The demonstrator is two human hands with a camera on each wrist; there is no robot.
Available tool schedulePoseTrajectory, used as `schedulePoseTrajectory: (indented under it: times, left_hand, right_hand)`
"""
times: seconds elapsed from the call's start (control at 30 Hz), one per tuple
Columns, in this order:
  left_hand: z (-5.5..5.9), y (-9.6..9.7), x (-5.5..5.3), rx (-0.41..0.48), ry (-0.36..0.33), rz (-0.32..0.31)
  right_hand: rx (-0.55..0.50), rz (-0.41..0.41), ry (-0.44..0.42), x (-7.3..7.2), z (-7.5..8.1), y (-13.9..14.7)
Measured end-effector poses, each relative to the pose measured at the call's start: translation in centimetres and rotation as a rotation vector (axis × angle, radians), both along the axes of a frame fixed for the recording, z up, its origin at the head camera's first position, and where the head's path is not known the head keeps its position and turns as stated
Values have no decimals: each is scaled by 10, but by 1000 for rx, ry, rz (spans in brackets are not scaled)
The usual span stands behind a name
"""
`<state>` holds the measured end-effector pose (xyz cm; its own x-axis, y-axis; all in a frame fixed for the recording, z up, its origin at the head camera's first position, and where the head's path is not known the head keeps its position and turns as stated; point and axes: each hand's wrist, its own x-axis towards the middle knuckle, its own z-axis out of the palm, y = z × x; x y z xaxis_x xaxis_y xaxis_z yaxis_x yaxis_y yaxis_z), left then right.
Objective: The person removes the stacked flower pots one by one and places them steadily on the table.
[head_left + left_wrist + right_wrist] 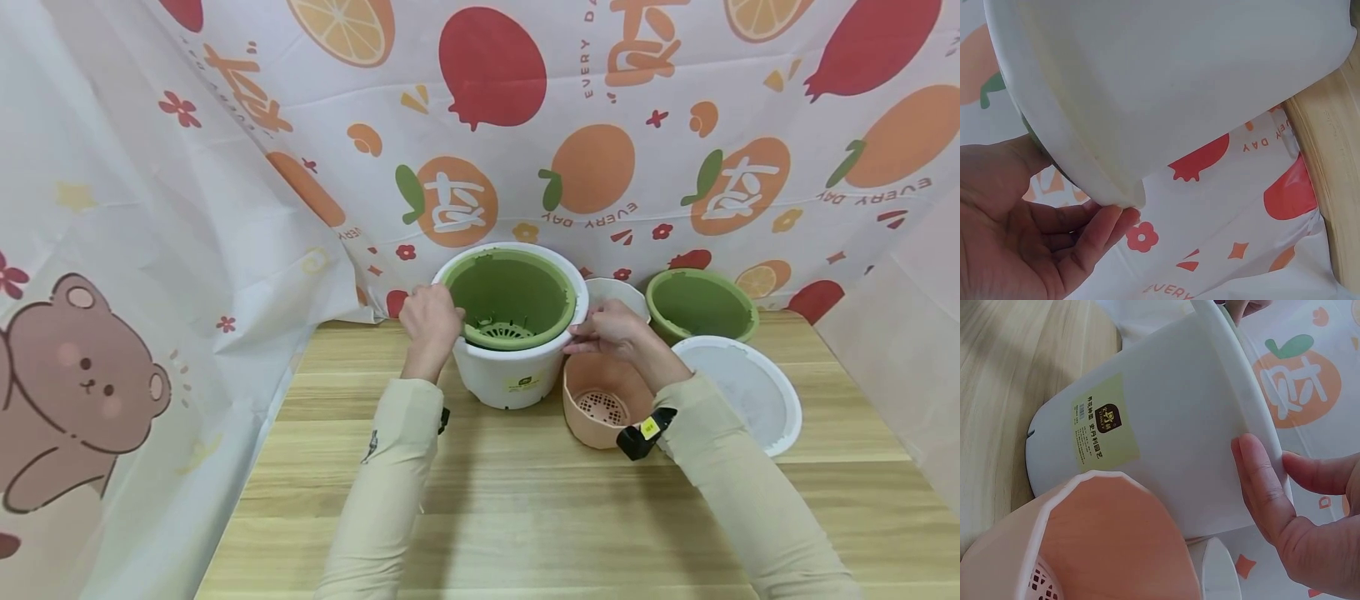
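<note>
A large white plant pot [491, 379] stands upright at the back of the table, a yellow-green label [1107, 419] on its side. Nested inside it is a green plant pot [510, 292] with slots in its base. On the left, my left hand [433, 323] pinches the white rim, fingers curled under the lip in the left wrist view. My right hand [611, 329] holds the opposite side of that rim, with the thumb on top and fingers [1260, 481] against the outer wall. A peach pot [628, 387] with a perforated base sits just below the right hand.
Behind the peach pot is a smaller white pot [622, 292]. Another green pot [701, 304] stands to the right, with a round white rimmed piece [742, 387] in front of it. A fruit-print cloth [517, 167] hangs right behind the wooden table [525, 517].
</note>
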<state>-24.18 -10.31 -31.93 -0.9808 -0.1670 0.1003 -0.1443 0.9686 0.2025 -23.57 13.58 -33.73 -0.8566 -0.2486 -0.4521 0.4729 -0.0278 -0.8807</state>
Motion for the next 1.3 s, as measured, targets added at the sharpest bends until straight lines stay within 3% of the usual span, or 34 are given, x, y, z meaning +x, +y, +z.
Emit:
schedulePoseTrajectory:
  times: [0.33,0.6,0.87,1.3]
  left_hand:
    - [1,-9,1,86,4,9]
    - [2,-10,3,91,1,9]
    - [-1,-15,7,169,47,-5]
    - [-3,-18,7,237,30,16]
  right_hand:
    - [-1,-10,-4,2,1,0]
    - [-8,1,3,2,2,0]
    - [-1,2,-5,3,4,0]
    - [-4,-3,7,3,2,0]
